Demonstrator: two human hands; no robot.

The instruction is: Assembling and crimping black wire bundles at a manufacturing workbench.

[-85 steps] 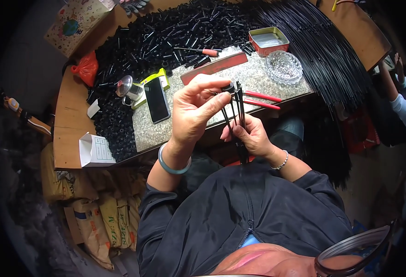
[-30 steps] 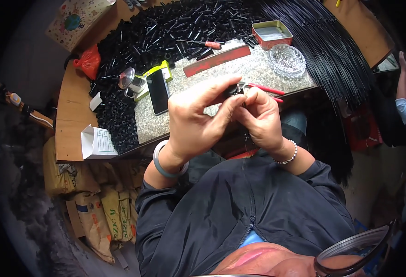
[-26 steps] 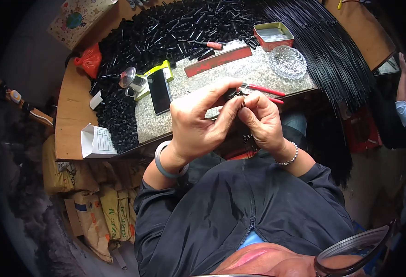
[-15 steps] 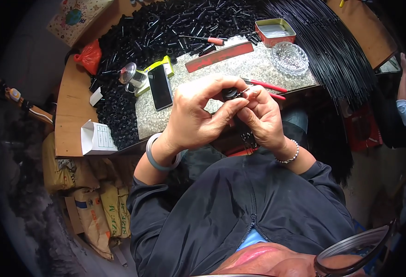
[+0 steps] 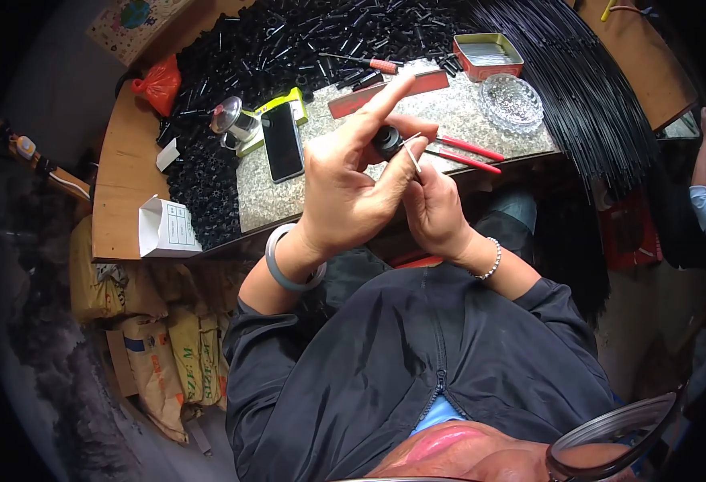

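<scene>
Over the table's near edge, my left hand is closed around a small black cylindrical part, its index finger stretched out past it. A thin pale strip sticks out by the left thumb. My right hand is just below and right, with fingers pinched against the left thumb; what they hold is hidden. Red-handled pliers lie on the table just beyond my hands.
Black fittings heap across the back, beside a bundle of black rods. A red bar, screwdriver, tin, glass dish, phone and white box lie around. Another person's arm shows far right.
My left index finger has straightened away from the black part. My right hand has dropped slightly down and left, its fingertips now behind the left thumb. The thin pale strip has come into view.
</scene>
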